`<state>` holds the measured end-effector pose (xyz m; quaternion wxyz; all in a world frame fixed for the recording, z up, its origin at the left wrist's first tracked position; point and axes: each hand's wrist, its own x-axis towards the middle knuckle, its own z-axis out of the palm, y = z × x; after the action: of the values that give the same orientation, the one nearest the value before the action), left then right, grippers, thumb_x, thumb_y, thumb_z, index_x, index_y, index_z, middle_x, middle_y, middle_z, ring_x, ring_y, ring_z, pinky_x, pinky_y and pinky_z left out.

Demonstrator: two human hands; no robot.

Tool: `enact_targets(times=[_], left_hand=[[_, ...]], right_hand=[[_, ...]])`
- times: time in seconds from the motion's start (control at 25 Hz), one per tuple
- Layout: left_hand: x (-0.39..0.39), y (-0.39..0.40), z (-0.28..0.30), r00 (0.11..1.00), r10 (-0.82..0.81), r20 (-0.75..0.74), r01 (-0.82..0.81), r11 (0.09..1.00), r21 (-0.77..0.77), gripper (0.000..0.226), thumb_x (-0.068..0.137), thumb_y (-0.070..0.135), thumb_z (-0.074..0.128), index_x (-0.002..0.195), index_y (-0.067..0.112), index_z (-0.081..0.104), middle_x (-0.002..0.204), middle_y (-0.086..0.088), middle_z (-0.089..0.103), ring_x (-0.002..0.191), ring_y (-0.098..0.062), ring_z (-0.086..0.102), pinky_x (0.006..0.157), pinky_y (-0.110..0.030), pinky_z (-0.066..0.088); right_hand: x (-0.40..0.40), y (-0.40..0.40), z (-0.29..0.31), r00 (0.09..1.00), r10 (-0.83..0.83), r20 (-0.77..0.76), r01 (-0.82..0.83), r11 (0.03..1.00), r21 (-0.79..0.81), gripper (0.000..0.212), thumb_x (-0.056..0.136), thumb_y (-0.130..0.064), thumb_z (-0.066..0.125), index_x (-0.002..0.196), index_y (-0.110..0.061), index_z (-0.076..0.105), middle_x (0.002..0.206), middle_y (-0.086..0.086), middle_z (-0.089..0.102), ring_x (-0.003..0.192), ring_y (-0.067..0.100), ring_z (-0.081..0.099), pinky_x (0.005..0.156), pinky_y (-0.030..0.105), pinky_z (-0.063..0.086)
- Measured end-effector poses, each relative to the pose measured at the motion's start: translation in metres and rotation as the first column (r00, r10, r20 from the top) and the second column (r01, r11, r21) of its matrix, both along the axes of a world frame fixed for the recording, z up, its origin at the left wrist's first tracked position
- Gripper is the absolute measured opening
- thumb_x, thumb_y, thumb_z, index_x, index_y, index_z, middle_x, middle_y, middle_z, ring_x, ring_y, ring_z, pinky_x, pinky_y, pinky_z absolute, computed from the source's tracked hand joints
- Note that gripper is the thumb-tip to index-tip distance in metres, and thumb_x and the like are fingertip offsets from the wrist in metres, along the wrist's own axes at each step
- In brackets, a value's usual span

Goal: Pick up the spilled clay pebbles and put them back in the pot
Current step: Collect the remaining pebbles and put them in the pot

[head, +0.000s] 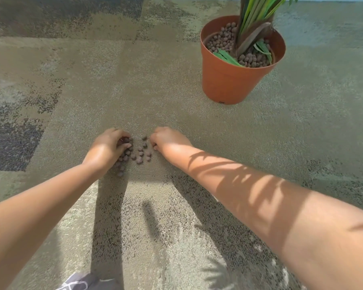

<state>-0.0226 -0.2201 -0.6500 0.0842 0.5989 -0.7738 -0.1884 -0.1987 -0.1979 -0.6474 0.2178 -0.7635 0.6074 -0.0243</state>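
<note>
Cupping spilled pebbles (139, 155) on carpet (176, 114), 2 hands (left hand (108, 148), right hand (169, 139)).

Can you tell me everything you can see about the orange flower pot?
The orange pot looks like smooth plastic, round, wider at its rim than at its base. It stands upright on the carpet, up and to the right of both hands, and neither hand touches it. Inside, brown clay pebbles fill it close to the top, with a few fallen green leaves lying on them. A plant with a dark stem and long green leaves grows out of the middle.
</note>
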Motion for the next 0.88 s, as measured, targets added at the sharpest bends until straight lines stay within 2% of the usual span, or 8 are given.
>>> enact_targets(times=[0.12,0.32,0.4,0.48,0.56,0.64,0.76,0.88], left_hand=[[-0.001,-0.004,0.003,0.999,0.016,0.033,-0.017,1.000,0.018,0.028,0.086,0.016,0.058,0.113,0.011,0.059,0.116,-0.012,0.060,0.106,-0.029,0.054,0.088,-0.034,0.041],[-0.013,-0.015,0.012,0.967,-0.100,0.234,0.066,0.986,0.150,0.025,0.085,0.018,0.060,0.110,0.011,0.060,0.116,-0.012,0.059,0.104,-0.028,0.055,0.084,-0.031,0.042],[-0.016,-0.016,0.012,0.988,-0.008,0.154,-0.022,0.981,0.191,0.022,0.083,0.015,0.062,0.105,0.011,0.063,0.111,-0.009,0.062,0.096,-0.024,0.055,0.080,-0.028,0.041],[-0.017,-0.017,0.013,0.988,0.150,0.025,-0.152,0.963,0.222,0.017,0.083,0.010,0.063,0.100,0.010,0.065,0.104,-0.006,0.063,0.088,-0.018,0.053,0.078,-0.026,0.042],[-0.017,-0.019,0.018,0.937,0.321,-0.135,-0.283,0.928,0.243,0.014,0.083,0.008,0.062,0.096,0.007,0.065,0.097,-0.005,0.066,0.083,-0.018,0.057,0.078,-0.027,0.045],[-0.022,-0.021,0.027,0.870,0.422,-0.256,-0.368,0.900,0.235,0.015,0.083,0.007,0.062,0.098,0.006,0.065,0.089,-0.006,0.067,0.076,-0.019,0.060,0.073,-0.027,0.048],[-0.045,-0.018,0.047,0.853,0.383,-0.354,-0.319,0.920,0.226,0.016,0.084,0.007,0.061,0.100,0.005,0.063,0.088,-0.006,0.063,0.075,-0.019,0.057,0.072,-0.029,0.050],[-0.087,-0.022,0.070,0.862,0.251,-0.441,-0.185,0.964,0.189,0.017,0.083,0.007,0.062,0.101,0.005,0.063,0.091,-0.006,0.062,0.080,-0.017,0.057,0.075,-0.030,0.052]], right_hand=[[0.002,0.006,0.005,1.000,0.004,-0.028,-0.005,0.999,-0.033,0.021,0.089,-0.004,0.048,0.104,-0.005,0.063,0.107,0.014,0.062,0.097,0.030,0.060,0.079,0.040,0.052],[-0.010,0.024,0.002,0.999,0.023,0.044,-0.020,0.998,-0.067,0.017,0.088,-0.003,0.050,0.096,-0.005,0.065,0.098,0.015,0.064,0.090,0.031,0.061,0.078,0.042,0.052],[-0.021,0.030,0.001,0.997,-0.032,0.076,0.036,0.998,-0.043,0.017,0.089,-0.007,0.052,0.097,-0.008,0.067,0.099,0.011,0.065,0.091,0.028,0.062,0.080,0.039,0.052],[-0.032,0.035,0.004,0.977,-0.166,0.137,0.162,0.986,0.036,0.018,0.090,-0.014,0.055,0.103,-0.012,0.067,0.107,0.004,0.065,0.095,0.020,0.064,0.083,0.028,0.053],[-0.041,0.041,0.006,0.941,-0.285,0.181,0.275,0.958,0.080,0.020,0.090,-0.018,0.057,0.107,-0.014,0.067,0.111,0.000,0.064,0.090,0.012,0.062,0.080,0.017,0.049],[-0.048,0.047,0.007,0.905,-0.363,0.224,0.357,0.932,0.068,0.018,0.089,-0.019,0.059,0.105,-0.016,0.068,0.111,-0.001,0.065,0.081,0.006,0.056,0.074,0.012,0.044],[-0.061,0.043,0.030,0.827,-0.462,0.321,0.483,0.876,0.016,0.016,0.087,-0.021,0.061,0.102,-0.020,0.068,0.108,-0.002,0.066,0.077,0.005,0.058,0.064,0.008,0.045],[-0.090,0.028,0.070,0.817,-0.468,0.335,0.531,0.838,-0.126,0.020,0.087,-0.020,0.062,0.106,-0.018,0.068,0.097,-0.007,0.065,0.068,-0.001,0.057,0.055,0.003,0.045]])
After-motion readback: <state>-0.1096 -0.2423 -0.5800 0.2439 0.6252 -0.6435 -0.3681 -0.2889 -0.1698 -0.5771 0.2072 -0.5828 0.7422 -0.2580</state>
